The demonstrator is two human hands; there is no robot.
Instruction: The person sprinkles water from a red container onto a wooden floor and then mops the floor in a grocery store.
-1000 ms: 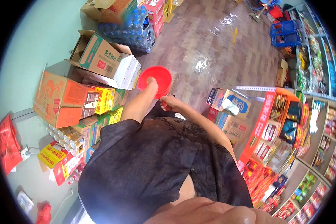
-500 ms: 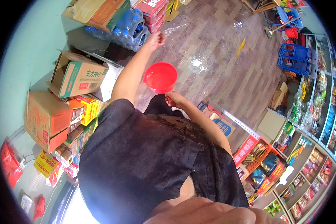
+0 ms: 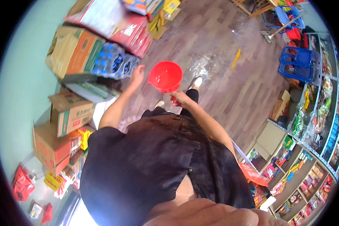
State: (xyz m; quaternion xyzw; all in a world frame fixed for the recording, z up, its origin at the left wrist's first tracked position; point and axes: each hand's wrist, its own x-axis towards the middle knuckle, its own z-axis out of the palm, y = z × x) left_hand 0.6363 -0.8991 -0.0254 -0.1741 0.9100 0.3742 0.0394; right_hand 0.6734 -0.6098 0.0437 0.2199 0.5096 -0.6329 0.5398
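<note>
My right hand (image 3: 180, 98) is closed round the short handle of a red plastic water dipper (image 3: 165, 76). The dipper is held out in front of me above the floor, its round bowl facing up, with clear liquid glinting inside. Left of its rim, apart from it, is my left hand (image 3: 138, 75), fingers loosely bent and nothing visible in them. Wet, shiny patches (image 3: 205, 67) lie on the wood-patterned floor (image 3: 218, 98) beyond the dipper.
Cardboard boxes (image 3: 73, 113) and shrink-wrapped bottles (image 3: 115, 62) line the left wall. Blue folding chairs (image 3: 299, 62) stand at right by goods shelves (image 3: 308, 177). A mop (image 3: 269, 36) lies near a red bucket (image 3: 294, 34) at the far right. A yellow strip (image 3: 235, 60) is on the floor.
Water flying off my left hand is gone, and that hand has come back toward the dipper's left side. My shoes now show as I have stepped forward. The dipper stays in my right hand.
</note>
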